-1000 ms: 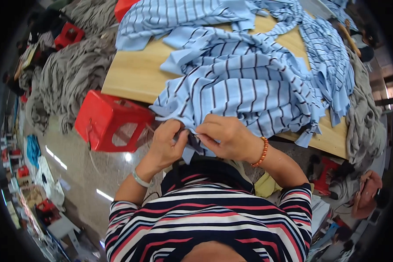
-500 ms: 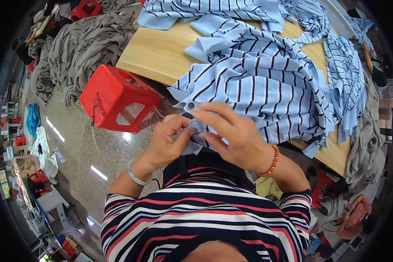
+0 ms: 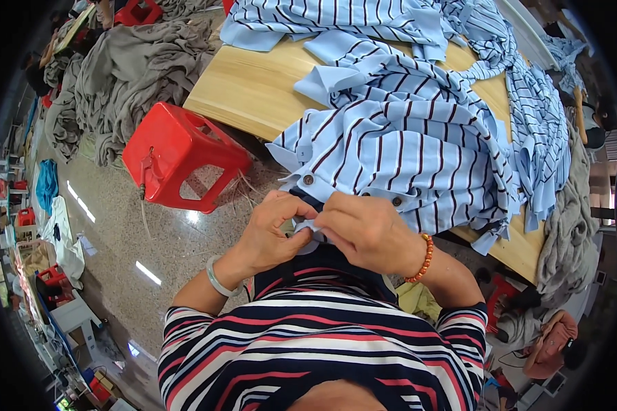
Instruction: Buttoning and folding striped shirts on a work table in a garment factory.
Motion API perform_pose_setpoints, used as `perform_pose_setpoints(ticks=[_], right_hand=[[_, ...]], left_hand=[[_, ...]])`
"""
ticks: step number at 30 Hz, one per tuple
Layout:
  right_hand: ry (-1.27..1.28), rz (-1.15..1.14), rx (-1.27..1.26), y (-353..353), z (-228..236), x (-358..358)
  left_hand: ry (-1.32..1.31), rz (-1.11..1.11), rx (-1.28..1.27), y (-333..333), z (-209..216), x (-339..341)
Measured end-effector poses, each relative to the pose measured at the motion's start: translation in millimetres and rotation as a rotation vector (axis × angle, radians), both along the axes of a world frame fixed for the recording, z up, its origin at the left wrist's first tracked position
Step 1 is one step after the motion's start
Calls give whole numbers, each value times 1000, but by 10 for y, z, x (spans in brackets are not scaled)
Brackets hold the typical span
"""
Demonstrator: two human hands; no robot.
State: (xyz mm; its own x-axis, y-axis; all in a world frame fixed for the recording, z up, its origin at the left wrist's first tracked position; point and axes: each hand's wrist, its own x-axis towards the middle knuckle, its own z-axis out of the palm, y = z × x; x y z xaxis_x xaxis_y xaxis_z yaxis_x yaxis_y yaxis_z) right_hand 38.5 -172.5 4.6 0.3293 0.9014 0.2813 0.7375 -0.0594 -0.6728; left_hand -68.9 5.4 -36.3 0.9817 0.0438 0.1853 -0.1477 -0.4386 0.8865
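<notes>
A light blue shirt (image 3: 384,151) with dark stripes lies bunched along the near edge of the wooden table, its front hanging toward my body. Dark round buttons run along it, one button (image 3: 308,179) just above my hands and another (image 3: 397,201) to the right. My left hand (image 3: 271,229) is closed, thumb and forefinger pinching a pale blue edge of the shirt. My right hand (image 3: 367,229) grips the same edge from the other side, its fingertips close to the left ones. Whatever small part lies between the fingertips is mostly hidden.
More striped blue shirts (image 3: 329,17) lie heaped across the wooden table (image 3: 250,89). A red plastic stool (image 3: 178,157) with a thin tool on it stands to the left. Grey cloth piles (image 3: 134,75) lie beyond it. A person (image 3: 552,342) sits at the lower right.
My right hand's raised fingers have curled down and closed on the cloth edge. My left hand has shifted slightly right, still pinching. More of the shirt's buttons now show.
</notes>
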Motion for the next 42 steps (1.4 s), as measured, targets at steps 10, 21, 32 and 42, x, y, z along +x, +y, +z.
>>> perform_pose_setpoints(ticks=[10,21,32,42], right_hand=[[53,51,-57,-41,-122,-16],[-98,-95,63,-40,-147,-81],[-200,-333,211,-24,-180,-258],[-318,-310,164,-14,-284,-160]], left_hand=[[552,-100,-1431,55,-2,192],[225,160,-511,17,-141,166],[208,133,-888,-180,-85,171],[141,-9,-464,-73,-6,199]])
